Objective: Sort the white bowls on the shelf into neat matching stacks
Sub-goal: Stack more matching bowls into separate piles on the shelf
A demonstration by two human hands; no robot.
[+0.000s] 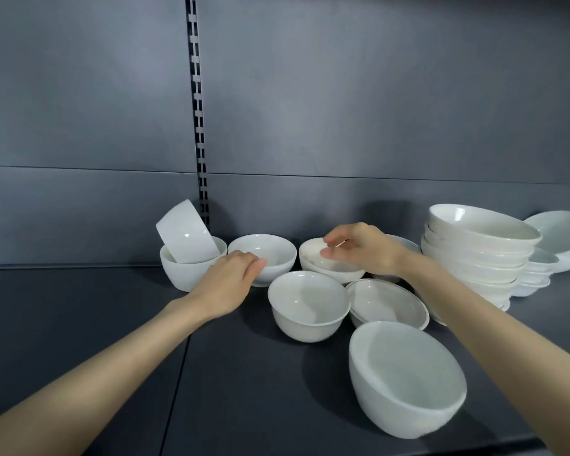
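Several white bowls stand loose on the dark shelf (pixel 79 324). My left hand (pixel 227 281) rests on the near rim of a round bowl (pixel 270 251) at the back; whether it grips the rim I cannot tell. My right hand (pixel 362 248) hovers with fingers bent over a small stack of shallow bowls (pixel 313 261), fingertips at the top rim. In front stand a deep bowl (pixel 308 306), a gold-rimmed shallow dish (pixel 387 302) and a large bowl (pixel 405 378) near the front edge. At the back left a bowl (pixel 183 232) lies tilted inside another bowl (pixel 185 274).
A tall stack of wide bowls (pixel 474 251) stands at the right, with smaller stacked bowls (pixel 537 268) and another wide bowl (pixel 563 235) behind it. A slotted upright rail (pixel 198 110) runs down the grey back wall. The shelf's front edge (pixel 474 450) lies just below the large bowl.
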